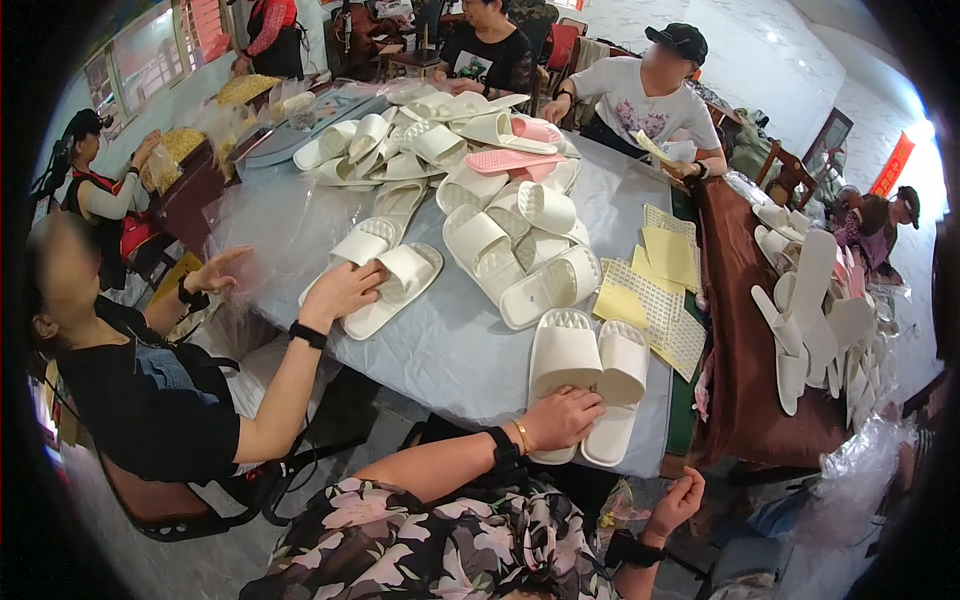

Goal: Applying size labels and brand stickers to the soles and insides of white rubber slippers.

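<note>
The broad table under a shiny grey-white plastic cover (455,375) carries, at its far side and middle, a loose pile of white slippers with wide straps (435,145), with a few pink slippers (500,160) among them. At the right of the table lie pale sheets covered with small printed marks (655,300) and plain yellow paper pieces (670,255), partly overlapping.

The pair of smooth white slippers with broad rounded straps (563,350) is at the near edge, to the left of the lowest sheet. The two slippers stand side by side, straps upward, near ends toward the person.

The left hand (563,418) lies over the near part of the left slipper, its fingers bent and their tips at the gap between the two. It touches the pair, but I cannot tell how firmly it grips. The right hand (678,503) is apart from the pair, to the right and off the table, with fingers partly curled; I cannot tell whether something small is between them.

For good handling, I think the left hand should steady both slippers with light pressure, because the near edge is close. The straps are probably soft, so squeezing them seems unwise.
</note>
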The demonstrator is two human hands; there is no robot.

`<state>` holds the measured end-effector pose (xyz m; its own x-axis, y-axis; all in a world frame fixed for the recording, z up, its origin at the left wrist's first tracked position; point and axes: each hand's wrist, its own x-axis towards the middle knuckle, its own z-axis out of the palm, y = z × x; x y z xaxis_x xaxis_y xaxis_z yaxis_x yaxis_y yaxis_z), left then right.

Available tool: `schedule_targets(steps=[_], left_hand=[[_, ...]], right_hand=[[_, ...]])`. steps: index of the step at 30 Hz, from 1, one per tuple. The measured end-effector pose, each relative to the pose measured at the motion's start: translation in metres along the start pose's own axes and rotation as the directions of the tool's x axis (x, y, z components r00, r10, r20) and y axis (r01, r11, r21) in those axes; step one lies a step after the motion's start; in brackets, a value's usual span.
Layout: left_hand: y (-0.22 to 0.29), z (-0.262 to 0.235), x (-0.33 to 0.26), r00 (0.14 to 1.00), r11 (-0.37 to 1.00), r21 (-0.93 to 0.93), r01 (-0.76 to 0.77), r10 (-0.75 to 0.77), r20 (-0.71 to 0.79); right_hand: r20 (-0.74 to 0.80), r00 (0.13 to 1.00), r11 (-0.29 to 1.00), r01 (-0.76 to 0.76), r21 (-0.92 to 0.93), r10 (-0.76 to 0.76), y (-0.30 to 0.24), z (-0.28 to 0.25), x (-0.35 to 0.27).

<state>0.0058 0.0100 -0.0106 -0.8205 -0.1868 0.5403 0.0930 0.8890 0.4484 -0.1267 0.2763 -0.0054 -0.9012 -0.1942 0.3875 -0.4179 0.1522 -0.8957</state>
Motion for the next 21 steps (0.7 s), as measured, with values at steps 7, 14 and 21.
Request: schedule_targets(steps=[7, 14, 21], left_hand=[[-0.001, -0.002, 0.002, 1.000, 0.999, 0.020, -0.025, 0.025, -0.011], [-0.001, -0.002, 0.004, 1.000, 1.000, 0.010, 0.002, -0.003, 0.022], [0.003, -0.009, 0.008, 0.998, 1.000, 0.025, 0.017, -0.018, 0.053]], right_hand=[[0.082, 0.996, 0.999, 0.044, -0.020, -0.042, -0.012, 0.014, 0.003], [0.194, 0.980, 0.998, -0.044, 0.047, 0.034, -0.035, 0.033, 0.030], [0.361, 0.924, 0.979, 0.173, -0.106, -0.124, -0.050, 0.077, 0.086]])
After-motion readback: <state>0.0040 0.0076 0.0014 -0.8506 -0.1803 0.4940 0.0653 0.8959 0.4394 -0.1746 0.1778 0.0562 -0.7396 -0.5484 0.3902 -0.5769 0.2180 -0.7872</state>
